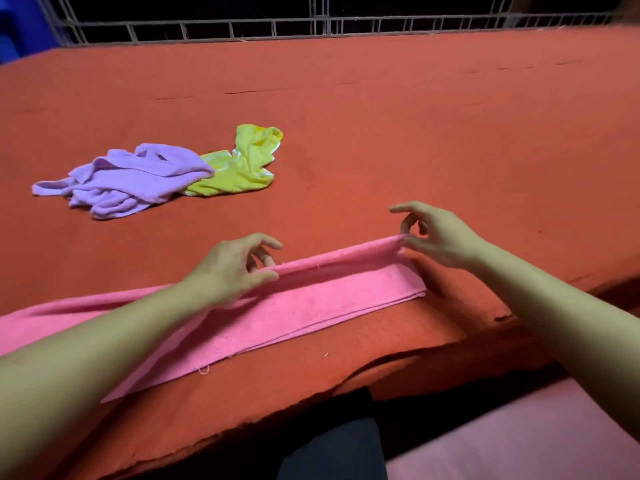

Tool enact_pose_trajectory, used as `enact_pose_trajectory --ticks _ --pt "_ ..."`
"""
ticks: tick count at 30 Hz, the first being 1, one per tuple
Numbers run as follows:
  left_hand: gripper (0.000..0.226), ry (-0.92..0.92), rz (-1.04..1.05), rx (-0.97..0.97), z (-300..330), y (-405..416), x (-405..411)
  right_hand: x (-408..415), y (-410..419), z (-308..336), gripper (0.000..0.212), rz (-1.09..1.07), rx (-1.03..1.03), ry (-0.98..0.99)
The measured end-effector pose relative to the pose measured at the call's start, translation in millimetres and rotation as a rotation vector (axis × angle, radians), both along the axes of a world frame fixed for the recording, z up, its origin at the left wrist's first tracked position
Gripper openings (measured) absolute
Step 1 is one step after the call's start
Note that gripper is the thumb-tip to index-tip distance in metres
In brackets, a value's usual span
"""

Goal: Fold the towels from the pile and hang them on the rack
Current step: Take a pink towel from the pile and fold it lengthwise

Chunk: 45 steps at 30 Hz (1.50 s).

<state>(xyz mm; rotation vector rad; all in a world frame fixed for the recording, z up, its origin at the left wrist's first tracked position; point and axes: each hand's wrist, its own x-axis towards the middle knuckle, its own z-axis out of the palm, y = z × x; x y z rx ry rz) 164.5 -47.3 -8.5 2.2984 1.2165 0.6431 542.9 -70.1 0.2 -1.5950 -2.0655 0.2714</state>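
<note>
A pink towel (311, 306) lies along the near edge of the red-orange table (415, 133), folded into a long band. My left hand (235, 268) pinches its raised far edge near the middle. My right hand (433, 233) pinches the same edge at the towel's right end, lifting it slightly off the lower layer. A crumpled purple towel (131, 178) and a crumpled yellow towel (242, 164) lie together farther back on the left. No hanging rack is identifiable in view.
A grey wire grid fence (311, 27) runs along the table's far edge. A blue object (14, 26) stands at the top left corner. The table's near edge is frayed. Dark trousers (332, 452) and a pink surface (519, 441) show below it.
</note>
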Motion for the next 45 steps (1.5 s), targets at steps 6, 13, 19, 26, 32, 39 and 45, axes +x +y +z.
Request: enact_pose_trajectory --ticks 6,13,19,26,32,39,45 --pt "0.038 0.055 -0.013 0.121 -6.2 -43.9 6.0 8.5 -46.1 -26.7 0.052 0.001 0.096 -0.067" --pt "0.026 0.159 -0.082 0.073 -25.3 -72.6 7.8 7.1 -78.0 -39.5 0.038 0.042 0.054 -0.126" --pt "0.028 0.243 -0.114 0.158 -27.2 -80.8 7.9 2.6 -84.2 -44.0 0.032 -0.018 0.066 -0.105" --pt "0.027 0.208 -0.076 0.147 -15.5 -75.3 -12.3 -15.0 -73.8 -18.6 0.036 -0.051 0.036 -0.185" --pt "0.022 0.153 0.105 0.166 -6.1 -85.9 -90.5 -104.0 -61.1 -2.5 0.033 0.08 0.057 -0.113" --pt "0.024 0.002 0.457 0.136 -0.6 -117.7 -228.3 -276.6 -41.6 -4.1 0.036 0.339 0.062 -0.033" --pt "0.031 0.198 0.622 0.152 -0.3 -122.6 -350.1 -416.0 -28.3 -9.9 0.041 0.462 0.047 -0.003"
